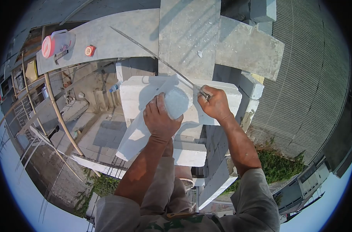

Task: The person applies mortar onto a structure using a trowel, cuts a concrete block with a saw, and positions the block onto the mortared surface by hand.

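Observation:
My right hand is closed round the handle of a handsaw. The long thin blade shows nearly edge-on and slants to the upper left, across the far end of a white block. On that block my left hand presses down, fingers curled against a rough bluish face near its far end. The long block lies at an angle over another white block beneath. Whether the blade's teeth touch the block, I cannot tell.
Grey boards with white crumbs span the far side. A pink-lidded jug, a red tape measure and a hammer rest on the left board. Bamboo poles stand left, above a drop; corrugated roofing lies right.

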